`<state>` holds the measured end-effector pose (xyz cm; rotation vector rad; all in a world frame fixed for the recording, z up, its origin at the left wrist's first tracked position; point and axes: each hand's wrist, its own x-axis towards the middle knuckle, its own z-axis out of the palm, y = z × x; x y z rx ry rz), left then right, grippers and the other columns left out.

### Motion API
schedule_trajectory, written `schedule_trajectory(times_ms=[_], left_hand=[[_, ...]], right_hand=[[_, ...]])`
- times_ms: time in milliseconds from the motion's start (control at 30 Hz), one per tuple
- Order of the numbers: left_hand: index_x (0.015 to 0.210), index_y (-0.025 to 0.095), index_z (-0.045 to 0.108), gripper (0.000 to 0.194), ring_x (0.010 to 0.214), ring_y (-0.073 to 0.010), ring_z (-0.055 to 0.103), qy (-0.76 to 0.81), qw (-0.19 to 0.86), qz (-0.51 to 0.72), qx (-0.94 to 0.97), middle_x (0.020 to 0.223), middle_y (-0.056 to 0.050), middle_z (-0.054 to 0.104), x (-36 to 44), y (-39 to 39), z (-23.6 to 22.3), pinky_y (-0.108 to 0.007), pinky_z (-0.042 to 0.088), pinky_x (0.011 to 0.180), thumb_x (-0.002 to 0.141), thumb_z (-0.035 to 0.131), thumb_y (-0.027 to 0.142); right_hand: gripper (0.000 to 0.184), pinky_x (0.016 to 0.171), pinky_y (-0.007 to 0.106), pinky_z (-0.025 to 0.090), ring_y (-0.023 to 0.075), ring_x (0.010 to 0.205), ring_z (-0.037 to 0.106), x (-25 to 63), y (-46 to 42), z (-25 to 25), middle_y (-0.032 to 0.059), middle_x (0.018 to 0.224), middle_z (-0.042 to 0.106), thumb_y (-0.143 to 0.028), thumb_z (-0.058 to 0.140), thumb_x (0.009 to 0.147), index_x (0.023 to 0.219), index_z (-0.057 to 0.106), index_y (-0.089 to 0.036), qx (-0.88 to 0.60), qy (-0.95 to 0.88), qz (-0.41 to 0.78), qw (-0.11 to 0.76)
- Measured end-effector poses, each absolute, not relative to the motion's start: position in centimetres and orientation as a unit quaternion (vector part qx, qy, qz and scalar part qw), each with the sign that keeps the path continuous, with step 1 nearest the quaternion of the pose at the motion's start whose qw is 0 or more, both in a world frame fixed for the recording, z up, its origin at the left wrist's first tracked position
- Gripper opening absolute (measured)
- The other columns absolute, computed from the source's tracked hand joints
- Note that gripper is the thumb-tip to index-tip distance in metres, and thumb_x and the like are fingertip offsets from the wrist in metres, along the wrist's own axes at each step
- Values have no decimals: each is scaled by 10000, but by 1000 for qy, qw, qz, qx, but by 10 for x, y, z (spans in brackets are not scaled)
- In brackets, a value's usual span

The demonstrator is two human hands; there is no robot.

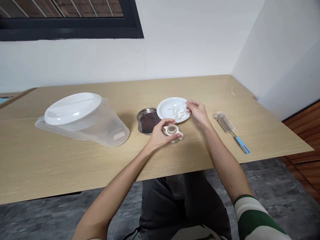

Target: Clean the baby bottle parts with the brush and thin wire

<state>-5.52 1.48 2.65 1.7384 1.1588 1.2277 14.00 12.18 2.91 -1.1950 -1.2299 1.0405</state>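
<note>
A pale wooden table (pixel 62 160) is filling most of the view, and everything is sitting on it. With the hands as the clock's centre and the far table edge at 12, a large clear plastic pitcher (pixel 105 126) is lying on its side at 9 o'clock, its long axis running roughly left to right, with a round white lid (pixel 72 108) resting against its open end. At 11 o'clock, a dark-bottomed steel tray (pixel 147 121) is sitting just beside a white plate (pixel 165 108), which is holding a small clear cup (pixel 177 113) and a small white piece (pixel 182 114). At 3 o'clock, a bottle brush (pixel 225 122) with a blue handle is lying slantwise, its bristles pointing toward 11.

The left hand (pixel 160 133) is curving closely around a cream plastic ring (pixel 171 130), which is resting on the table at about 3 o'clock from that hand. The right hand (pixel 197 113) is pinching narrowly on a thin clear stick (pixel 177 105), which is pointing toward 9 o'clock over the plate.
</note>
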Motion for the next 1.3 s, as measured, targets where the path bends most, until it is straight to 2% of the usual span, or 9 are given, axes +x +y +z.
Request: schedule_trajectory(times_ms=[100, 167, 233, 333, 467, 667, 833, 1133, 1300], left_hand=[[1137, 191, 642, 618, 1030, -263, 686, 442, 370, 463, 674, 1151, -123, 718, -56, 16, 26, -390, 524, 909, 604, 901, 368], [1138, 192, 641, 628, 1027, -259, 686, 440, 371, 459, 677, 1165, -124, 712, -58, 17, 27, -391, 522, 913, 595, 908, 360], [1139, 193, 641, 642, 1016, -251, 684, 440, 363, 457, 682, 1167, -124, 710, -61, 18, 28, -389, 519, 917, 580, 917, 349], [1135, 200, 646, 647, 1020, -253, 683, 434, 367, 446, 691, 1159, -121, 713, -67, 21, 31, -392, 518, 925, 568, 924, 337], [1125, 209, 652, 653, 1045, -274, 686, 431, 387, 403, 708, 1172, -121, 713, -76, 25, 31, -407, 521, 937, 549, 929, 342], [1155, 205, 648, 673, 1035, -274, 683, 435, 367, 358, 740, 1191, -121, 698, -83, 28, 29, -420, 523, 935, 563, 917, 378], [1156, 196, 630, 670, 1041, -264, 668, 461, 373, 333, 733, 1175, -95, 692, -79, 25, 33, -406, 512, 943, 585, 900, 421], [1113, 190, 647, 603, 1025, -252, 655, 467, 372, 333, 730, 1118, -70, 700, -74, 23, 36, -403, 499, 946, 598, 884, 397], [1118, 191, 648, 595, 1029, -247, 654, 468, 379, 331, 727, 1126, -68, 700, -73, 22, 37, -395, 497, 950, 605, 885, 377]], right_hand=[[405, 854, 380, 518, 216, 881, 641, 143, 125, 22, 69, 913, 694, -498, 689, 800, 1043, 675, -174, -555, -574, 305, 519], [365, 991, 435, 472, 261, 1055, 606, 144, 125, 19, 110, 1030, 679, -424, 690, 807, 1073, 691, -176, -576, -610, 222, 497], [344, 1052, 452, 434, 280, 1149, 561, 145, 126, 16, 137, 1085, 656, -384, 652, 843, 1101, 704, -163, -583, -634, 186, 473], [347, 1014, 446, 460, 273, 1101, 580, 145, 129, 14, 135, 1043, 662, -365, 568, 905, 1149, 695, -154, -576, -656, 184, 452], [423, 994, 451, 470, 267, 1028, 627, 147, 131, 15, 129, 1071, 710, -357, 572, 900, 1257, 631, -136, -577, -641, 205, 462], [292, 971, 428, 483, 255, 1002, 649, 151, 129, 21, 144, 1085, 722, -293, 469, 922, 1050, 686, -145, -588, -619, 194, 482], [284, 1033, 431, 446, 258, 1107, 597, 152, 132, 15, 152, 1140, 666, -240, 435, 925, 1077, 660, -154, -602, -612, 165, 486], [420, 1096, 446, 402, 275, 1209, 540, 146, 133, 4, 156, 1284, 632, -151, 385, 899, 1269, 581, -131, -560, -681, 149, 448], [377, 1083, 559, 353, 330, 1236, 505, 137, 124, 9, 126, 1296, 658, -218, 354, 960, 1246, 598, -185, -567, -708, 143, 397]])
